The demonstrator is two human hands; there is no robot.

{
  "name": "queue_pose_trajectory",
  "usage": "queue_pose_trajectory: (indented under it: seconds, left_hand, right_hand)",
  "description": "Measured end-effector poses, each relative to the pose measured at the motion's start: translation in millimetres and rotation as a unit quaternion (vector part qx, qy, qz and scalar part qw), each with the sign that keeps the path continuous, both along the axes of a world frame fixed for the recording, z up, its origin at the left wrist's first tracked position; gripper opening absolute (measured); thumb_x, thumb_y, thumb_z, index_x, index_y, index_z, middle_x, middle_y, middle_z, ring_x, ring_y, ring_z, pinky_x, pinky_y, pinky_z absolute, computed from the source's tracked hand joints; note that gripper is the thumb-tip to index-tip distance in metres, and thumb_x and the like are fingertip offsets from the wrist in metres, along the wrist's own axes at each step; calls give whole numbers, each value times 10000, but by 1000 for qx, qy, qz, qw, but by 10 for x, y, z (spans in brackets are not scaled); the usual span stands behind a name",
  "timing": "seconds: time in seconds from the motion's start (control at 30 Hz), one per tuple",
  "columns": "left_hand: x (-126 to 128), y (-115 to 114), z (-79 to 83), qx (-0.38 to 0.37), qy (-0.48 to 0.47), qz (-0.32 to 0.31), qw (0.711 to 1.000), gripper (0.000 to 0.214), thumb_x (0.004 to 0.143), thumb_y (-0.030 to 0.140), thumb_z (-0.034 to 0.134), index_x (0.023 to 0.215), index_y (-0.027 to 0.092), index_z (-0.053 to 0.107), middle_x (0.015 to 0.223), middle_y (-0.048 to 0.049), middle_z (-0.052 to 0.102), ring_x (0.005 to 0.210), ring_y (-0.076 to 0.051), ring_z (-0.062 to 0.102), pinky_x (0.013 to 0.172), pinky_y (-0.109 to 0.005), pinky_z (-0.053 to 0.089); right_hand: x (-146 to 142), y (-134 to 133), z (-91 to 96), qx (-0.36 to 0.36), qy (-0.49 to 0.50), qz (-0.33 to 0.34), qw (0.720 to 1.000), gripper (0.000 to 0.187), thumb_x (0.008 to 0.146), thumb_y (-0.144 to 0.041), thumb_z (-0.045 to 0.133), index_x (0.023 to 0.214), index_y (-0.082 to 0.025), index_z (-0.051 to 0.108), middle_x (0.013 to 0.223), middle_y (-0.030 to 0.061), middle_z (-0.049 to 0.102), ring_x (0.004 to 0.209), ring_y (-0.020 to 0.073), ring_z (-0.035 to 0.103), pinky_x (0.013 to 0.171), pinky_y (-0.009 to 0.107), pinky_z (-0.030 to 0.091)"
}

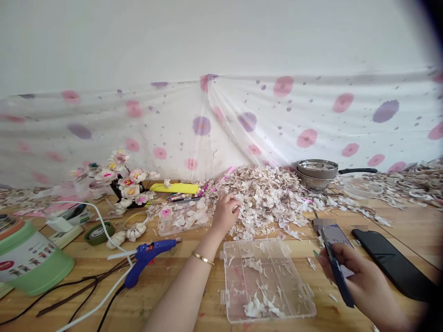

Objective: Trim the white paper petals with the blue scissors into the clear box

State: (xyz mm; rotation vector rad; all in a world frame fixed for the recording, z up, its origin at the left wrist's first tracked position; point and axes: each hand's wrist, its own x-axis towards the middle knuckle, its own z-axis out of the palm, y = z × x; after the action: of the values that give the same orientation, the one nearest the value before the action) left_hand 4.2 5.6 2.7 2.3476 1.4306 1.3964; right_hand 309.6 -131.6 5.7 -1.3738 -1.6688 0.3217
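My left hand [226, 213] reaches to the left edge of a heap of dry, whitish garlic skins [272, 193]. Its fingers are curled together, and whatever lies between them is hidden. In my right hand [360, 276] is a slim dark blue hand tool [336, 272] with a narrow metal tip pointing up and away; its exact kind is unclear. Between my arms lies a clear plastic compartment box [238, 281] with some skin pieces in it. Behind the right hand a phone [334, 233] with a lit screen lies on the table.
A blue glue gun [148, 258] with cables lies left of my forearm, near a green container [38, 263]. Garlic bulbs [135, 231], handmade flowers [131, 184] and a second clear box [183, 221] stand behind. Metal bowls [316, 175] and a black phone [391, 263] are at right.
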Motion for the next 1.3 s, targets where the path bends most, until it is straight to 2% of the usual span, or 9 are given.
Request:
queue_pose_trajectory:
  seconds: [0.17,0.3,0.5,0.6,0.7,0.8,0.97,1.13,1.3]
  left_hand:
    - [23,-39,137,29,-94,-58,994,179,775,26,633,783,186,710,943,-58,606,946,-202,595,885,-387,492]
    - [33,-174,432,43,-165,-102,980,182,772,19,599,774,180,685,861,-36,638,832,-159,628,735,-284,524]
    - [46,-590,934,79,-183,-164,966,179,781,24,591,776,183,674,861,-41,662,839,-157,639,735,-278,527]
    - [53,-754,1058,156,-97,-121,975,193,819,27,567,820,187,676,866,-46,656,845,-162,632,771,-307,527]
    - [39,-844,1107,253,22,-22,967,194,863,44,524,874,177,665,891,-66,650,858,-184,618,766,-337,524]
    - [21,-884,1127,296,76,29,952,180,880,56,512,905,169,649,902,-77,645,846,-191,610,740,-338,522]
    - [34,-904,1130,304,77,34,949,155,874,56,527,903,168,630,915,-77,636,853,-189,605,742,-327,518]
    - [78,-911,1114,291,73,-3,954,161,890,58,511,912,177,617,913,-72,631,844,-174,604,731,-307,520]
    - [111,-939,1108,292,66,0,954,156,886,60,521,927,180,612,926,-72,626,852,-177,610,738,-312,531]
  right_hand:
    - [97,41,-104,-56,35,49,997,218,742,-380,731,830,-205,634,716,50,690,620,217,652,552,283,550]
    - [-44,71,-20,-104,137,69,983,285,757,-433,741,857,-204,604,684,44,662,584,211,638,532,299,553]
    - [-541,195,425,-54,201,112,972,307,788,-452,732,885,-220,556,833,71,690,691,195,631,620,299,541]
    - [-850,262,722,-19,193,143,971,303,817,-440,707,922,-228,518,943,88,712,649,168,597,599,304,509]
    - [-1139,319,948,1,186,143,972,337,792,-451,714,933,-221,511,945,95,714,645,173,601,574,306,486]
    - [-1338,356,1022,-18,166,134,977,375,765,-458,727,979,-204,553,882,83,713,643,187,604,539,297,450]
    - [-1404,383,951,-40,211,162,963,295,799,-427,675,934,-209,529,891,92,725,645,193,643,518,288,453]
    - [-1341,377,972,-18,295,157,942,341,776,-478,689,837,-241,451,876,74,734,548,153,581,509,294,471]
    - [-1327,347,986,-29,264,165,950,355,744,-472,734,855,-228,502,810,61,721,576,162,598,515,284,477]
